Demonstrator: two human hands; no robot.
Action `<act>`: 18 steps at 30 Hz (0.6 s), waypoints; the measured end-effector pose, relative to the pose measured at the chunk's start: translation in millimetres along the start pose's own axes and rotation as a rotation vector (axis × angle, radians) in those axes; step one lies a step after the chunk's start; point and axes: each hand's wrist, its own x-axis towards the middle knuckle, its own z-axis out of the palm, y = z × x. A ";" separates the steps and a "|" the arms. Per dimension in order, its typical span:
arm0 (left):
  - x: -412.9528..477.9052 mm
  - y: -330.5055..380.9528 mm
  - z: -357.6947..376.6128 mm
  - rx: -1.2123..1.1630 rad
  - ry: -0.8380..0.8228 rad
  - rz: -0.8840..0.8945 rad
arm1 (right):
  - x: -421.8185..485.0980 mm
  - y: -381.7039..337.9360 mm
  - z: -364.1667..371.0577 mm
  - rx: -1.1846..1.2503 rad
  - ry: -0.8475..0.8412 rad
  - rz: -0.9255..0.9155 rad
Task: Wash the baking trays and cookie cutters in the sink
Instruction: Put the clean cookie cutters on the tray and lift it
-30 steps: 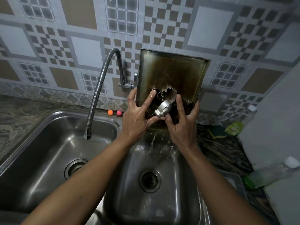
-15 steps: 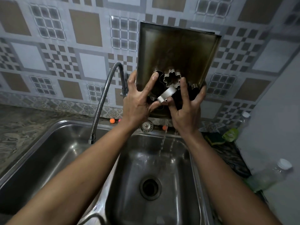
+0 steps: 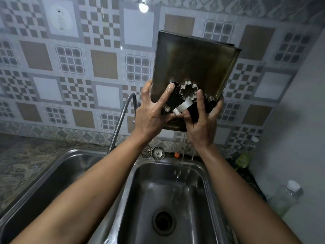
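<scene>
I have the dark, browned rectangular metal baking tray [image 3: 193,67] lifted upright in front of the patterned tiled wall [image 3: 70,67], above the far edge of the right basin of the stainless steel double sink [image 3: 175,191]. My left hand [image 3: 151,115] grips the tray's lower left edge, thumb at the side and fingers curled over onto its inner face. My right hand [image 3: 202,124] clamps the lower right corner, with the fingers spread across the face and the palm wrapped under the edge.

Shiny metal cookie cutters are pressed against the tray's lower face between my hands: a flower-shaped cutter [image 3: 188,92] in the middle, a plain curved one [image 3: 182,108] just below it touching my right fingers, and a dark rounded one [image 3: 173,97] under my left fingers. Another scalloped cutter [image 3: 210,99] peeks out at the right.

Thin streams of water [image 3: 182,152] run off the tray's bottom edge into the right basin, near its dark round drain [image 3: 164,222]. The flexible metal faucet hose [image 3: 123,120] curves down to the left, over the left basin. Two round metal sink strainers [image 3: 153,152] and a small orange ball [image 3: 177,154] sit on the far ledge. A clear plastic bottle with a white cap [image 3: 284,196] lies on the counter at the right.
</scene>
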 end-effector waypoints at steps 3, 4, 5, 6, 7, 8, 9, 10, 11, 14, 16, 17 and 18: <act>10.1 3.3 -5.7 -0.006 0.002 -0.014 | 12.0 -6.3 -4.3 -0.032 0.017 -0.010; 13.3 4.9 -8.1 -0.004 0.006 -0.019 | 16.3 -8.5 -5.4 -0.040 0.017 -0.013; 16.6 6.3 -10.2 -0.003 0.011 -0.021 | 20.4 -10.3 -6.2 -0.045 0.014 -0.012; 19.9 7.2 -12.2 -0.005 0.016 -0.019 | 24.3 -11.4 -6.8 -0.048 0.012 -0.011; 23.4 7.4 -13.9 -0.006 0.019 -0.016 | 27.8 -12.3 -6.7 -0.051 0.011 -0.012; 26.8 7.2 -15.1 -0.005 0.024 -0.013 | 31.2 -13.3 -6.7 -0.050 0.014 -0.015; 30.4 6.8 -16.5 0.001 0.031 -0.010 | 34.6 -14.6 -6.6 -0.050 0.020 -0.019; 34.0 6.8 -18.1 0.008 0.038 -0.007 | 38.4 -15.7 -6.5 -0.051 0.029 -0.023; 37.5 7.3 -19.7 0.015 0.043 -0.007 | 42.1 -17.0 -6.5 -0.051 0.037 -0.025; 48.9 10.4 -25.6 0.024 0.060 -0.007 | 55.0 -20.0 -7.0 -0.036 0.065 -0.033; 56.3 10.9 -28.7 0.026 0.080 0.007 | 61.3 -22.5 -7.5 -0.026 0.078 -0.031; 59.6 10.5 -29.8 0.029 0.092 0.019 | 64.0 -23.7 -7.6 -0.021 0.086 -0.034; 62.8 10.0 -30.8 0.035 0.102 0.031 | 66.7 -25.1 -7.7 -0.017 0.095 -0.039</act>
